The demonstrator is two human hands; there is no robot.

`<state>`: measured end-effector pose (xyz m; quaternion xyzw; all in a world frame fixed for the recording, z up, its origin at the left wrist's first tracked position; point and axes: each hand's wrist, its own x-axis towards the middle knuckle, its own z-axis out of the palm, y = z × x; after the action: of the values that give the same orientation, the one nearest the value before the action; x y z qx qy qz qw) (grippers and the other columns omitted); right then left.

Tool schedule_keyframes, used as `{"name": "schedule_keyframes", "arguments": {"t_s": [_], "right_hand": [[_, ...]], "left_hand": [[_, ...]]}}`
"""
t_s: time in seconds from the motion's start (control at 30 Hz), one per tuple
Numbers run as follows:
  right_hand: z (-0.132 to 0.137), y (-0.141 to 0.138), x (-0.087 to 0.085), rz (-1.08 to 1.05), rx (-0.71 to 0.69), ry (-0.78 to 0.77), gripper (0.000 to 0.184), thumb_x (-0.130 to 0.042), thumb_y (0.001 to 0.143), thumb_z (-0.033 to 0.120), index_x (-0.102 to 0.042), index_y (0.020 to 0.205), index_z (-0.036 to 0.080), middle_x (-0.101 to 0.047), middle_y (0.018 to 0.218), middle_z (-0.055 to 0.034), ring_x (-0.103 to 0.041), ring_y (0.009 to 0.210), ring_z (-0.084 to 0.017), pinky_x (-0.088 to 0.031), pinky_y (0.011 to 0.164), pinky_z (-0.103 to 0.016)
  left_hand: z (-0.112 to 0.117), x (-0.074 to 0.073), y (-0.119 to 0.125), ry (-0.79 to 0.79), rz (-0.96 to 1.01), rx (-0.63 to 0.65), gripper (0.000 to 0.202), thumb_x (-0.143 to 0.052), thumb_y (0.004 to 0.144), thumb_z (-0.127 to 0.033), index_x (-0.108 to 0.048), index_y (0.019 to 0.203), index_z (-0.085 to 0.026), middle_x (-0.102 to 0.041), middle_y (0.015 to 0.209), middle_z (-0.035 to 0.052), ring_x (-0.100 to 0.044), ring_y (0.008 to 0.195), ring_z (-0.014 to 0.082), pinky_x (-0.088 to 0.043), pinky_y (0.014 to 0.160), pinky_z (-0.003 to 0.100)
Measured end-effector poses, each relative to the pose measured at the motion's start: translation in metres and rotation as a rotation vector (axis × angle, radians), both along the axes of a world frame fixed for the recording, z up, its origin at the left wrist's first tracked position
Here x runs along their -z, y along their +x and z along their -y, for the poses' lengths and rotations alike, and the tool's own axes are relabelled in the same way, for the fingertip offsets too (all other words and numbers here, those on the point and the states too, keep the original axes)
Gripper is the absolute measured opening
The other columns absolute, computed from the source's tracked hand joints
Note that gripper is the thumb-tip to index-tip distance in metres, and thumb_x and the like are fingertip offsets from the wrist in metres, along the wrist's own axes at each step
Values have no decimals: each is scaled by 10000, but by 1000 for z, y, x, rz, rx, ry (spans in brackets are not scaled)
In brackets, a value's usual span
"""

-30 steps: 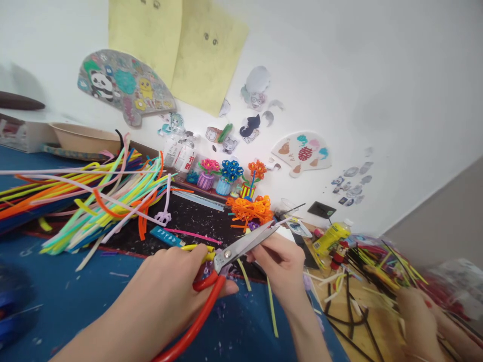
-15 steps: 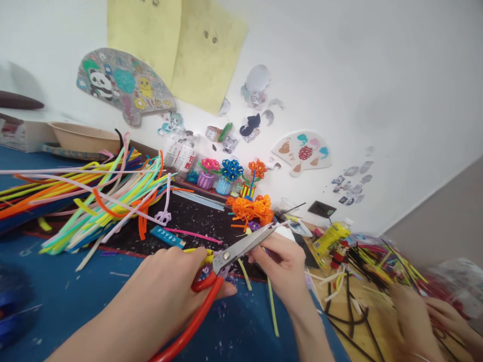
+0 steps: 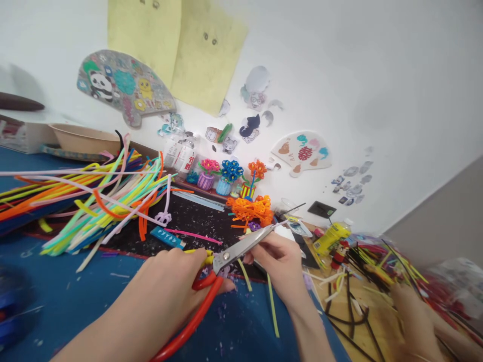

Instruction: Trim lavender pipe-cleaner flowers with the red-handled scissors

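My left hand (image 3: pixel 177 286) is closed around the red handles of a pair of scissors (image 3: pixel 241 247), whose blades point up and right. A yellow piece (image 3: pixel 202 254) shows beside the left thumb; whether it is held too I cannot tell. My right hand (image 3: pixel 277 256) is pinched near the blade tips on a thin, pale lilac pipe cleaner (image 3: pixel 281 222), mostly hidden by the fingers. Yellow-green pipe cleaner strips (image 3: pixel 273 306) lie below that hand. Just beyond the blades is a pile of orange pipe cleaner flowers (image 3: pixel 251 210).
Colourful pipe cleaners (image 3: pixel 109 201) are heaped at left, near a blue packet (image 3: pixel 168 237). Small potted pipe cleaner flowers (image 3: pixel 230 171) stand along the wall with bottles (image 3: pixel 181 156). At right, another person's hands (image 3: pixel 415 311) work among dark pipe cleaners (image 3: pixel 350 306) and a yellow bottle (image 3: pixel 334 236).
My right hand has shifted slightly left along the scissors, its fingers curling a little differently. My left hand has barely moved. The other person's hands at right have moved and blurred.
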<state>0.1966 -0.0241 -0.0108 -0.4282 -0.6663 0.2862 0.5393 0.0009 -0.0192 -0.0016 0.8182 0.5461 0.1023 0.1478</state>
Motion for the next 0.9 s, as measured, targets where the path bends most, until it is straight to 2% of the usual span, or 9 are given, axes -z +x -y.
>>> {"name": "schedule_keyframes", "arguments": {"t_s": [0.13, 0.33, 0.47, 0.6, 0.73, 0.9], "right_hand": [[-1, -2, 0, -58, 0, -58, 163, -672, 792, 321, -741, 801, 174, -636, 576, -12, -580, 493, -125, -517, 503, -237], [-2, -8, 3, -113, 57, -57, 82, -642, 755, 174, -692, 690, 170, -625, 552, 11, -593, 496, -121, -502, 487, -217], [-5, -8, 7, -184, 67, -21, 76, -650, 740, 154, -699, 684, 171, -629, 543, 14, -583, 473, -112, -488, 474, -213], [-10, -6, 10, -224, 67, 33, 61, -668, 762, 186, -726, 746, 178, -657, 615, -3, -588, 490, -109, -489, 476, -217], [-14, -6, 13, -246, 44, 80, 63, -670, 760, 181, -730, 745, 192, -664, 640, 0, -602, 511, -110, -506, 491, -219], [-14, -11, 17, -298, 56, 39, 57, -690, 748, 217, -724, 733, 174, -673, 634, -20, -606, 505, -125, -520, 484, -239]], "left_hand": [[1, 1, 0, 12, 16, -6, 362, -484, 788, -572, -612, 755, -235, -653, 642, 51, -641, 640, 271, -294, 513, 282], [1, 4, 2, -1, 51, -15, 360, -476, 787, -567, -594, 729, -232, -653, 645, 62, -641, 645, 277, -279, 512, 278], [2, 5, 2, 1, 101, -32, 352, -483, 777, -572, -545, 695, -236, -652, 634, 43, -630, 628, 257, -276, 518, 269], [2, 1, 0, 69, 193, -110, 346, -444, 788, -573, -460, 681, -245, -632, 627, 18, -602, 614, 234, -284, 533, 266], [0, -3, -3, 104, 226, -182, 287, -450, 775, -503, -369, 666, -251, -557, 565, -11, -544, 551, 207, -282, 523, 265], [1, -4, -3, 155, 281, -168, 263, -493, 746, -496, -428, 770, -242, -581, 725, 17, -564, 670, 218, -316, 550, 269]]}}
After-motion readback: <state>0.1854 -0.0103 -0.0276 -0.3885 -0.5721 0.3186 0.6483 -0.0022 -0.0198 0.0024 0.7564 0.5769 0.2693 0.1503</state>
